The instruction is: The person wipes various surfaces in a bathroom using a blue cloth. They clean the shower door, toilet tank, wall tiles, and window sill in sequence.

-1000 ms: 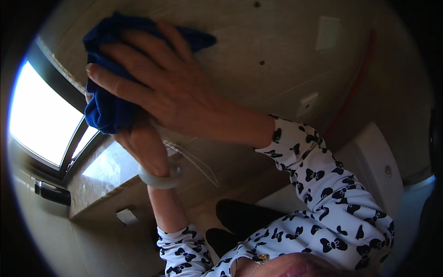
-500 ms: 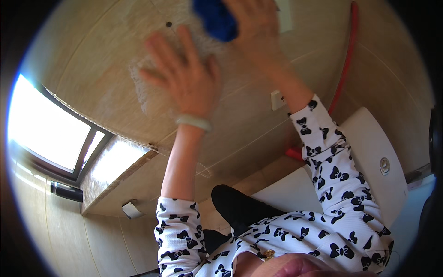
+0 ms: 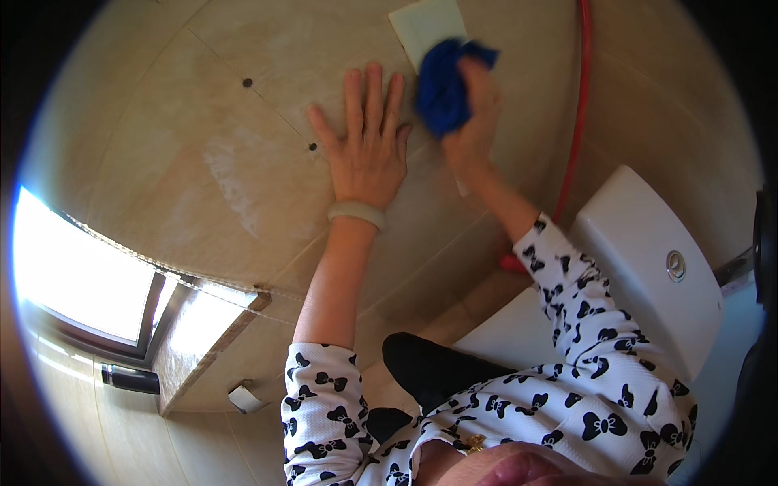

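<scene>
My left hand (image 3: 369,158) lies flat against the beige tiled wall (image 3: 154,121), fingers spread, with a pale bangle (image 3: 356,214) at the wrist. A crumpled blue cloth (image 3: 442,93) is pressed on the wall to its right. My right hand (image 3: 476,121), slightly blurred, is closed around that cloth just below a white square wall plate (image 3: 425,28). Two small dark holes, one upper (image 3: 247,83) and one lower (image 3: 313,147), mark the tile seam near my left hand. Left of my left forearm, a whitish smear (image 3: 231,186) shows on the tile.
A red pipe (image 3: 580,105) runs up the wall at the right. Below it stands a white toilet with its tank (image 3: 640,243). At left are a bright window (image 3: 81,267), a stone sill (image 3: 203,332), a black cylinder (image 3: 130,379) and a small holder (image 3: 245,397).
My right hand has moved down with the blue cloth, now below the wall plate. My left hand has shifted right and settled flat on the wall. The view has tilted somewhat.
</scene>
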`<state>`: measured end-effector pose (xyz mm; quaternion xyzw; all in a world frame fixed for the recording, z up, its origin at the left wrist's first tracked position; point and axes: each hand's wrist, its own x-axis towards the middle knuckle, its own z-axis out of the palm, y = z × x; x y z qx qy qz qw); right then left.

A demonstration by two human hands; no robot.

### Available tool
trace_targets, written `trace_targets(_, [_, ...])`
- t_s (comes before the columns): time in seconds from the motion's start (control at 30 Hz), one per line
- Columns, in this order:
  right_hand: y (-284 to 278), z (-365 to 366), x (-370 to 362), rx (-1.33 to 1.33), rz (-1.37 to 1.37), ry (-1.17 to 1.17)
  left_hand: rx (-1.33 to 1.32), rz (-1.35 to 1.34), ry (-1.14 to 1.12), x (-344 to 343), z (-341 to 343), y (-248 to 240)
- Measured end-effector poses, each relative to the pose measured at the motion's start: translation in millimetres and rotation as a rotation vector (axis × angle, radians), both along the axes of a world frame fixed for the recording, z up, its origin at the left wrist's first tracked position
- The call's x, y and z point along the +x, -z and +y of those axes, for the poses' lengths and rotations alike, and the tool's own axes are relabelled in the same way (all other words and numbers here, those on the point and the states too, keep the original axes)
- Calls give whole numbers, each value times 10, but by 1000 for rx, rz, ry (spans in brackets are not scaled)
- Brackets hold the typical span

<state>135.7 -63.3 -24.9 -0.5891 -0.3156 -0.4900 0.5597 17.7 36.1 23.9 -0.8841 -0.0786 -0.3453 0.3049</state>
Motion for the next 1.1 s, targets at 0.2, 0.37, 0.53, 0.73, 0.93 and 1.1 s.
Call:
trace_targets(0.2, [-136,-217,756,181,371,168,-51,-53,103,81,-35,53])
trace_targets(0.37, [289,106,-232,-69,153,9,-281,-285,667,12,106,231])
trace_targets(0.53, [607,53,-501,-480,-187,-191,-397,-120,548,-366,310,512])
trace_targets(0.73, [705,-223,156,-104,279,70,-360,-61,304,-362,102,843])
trace_targets(0.93, [1031,-113,-506,-209,363,-25,-461,-52,225,-339,-104,1034])
trace_targets(1.1, [1189,-197,-729,-314,94,-155,-546,-75,309,-399,-191,1186])
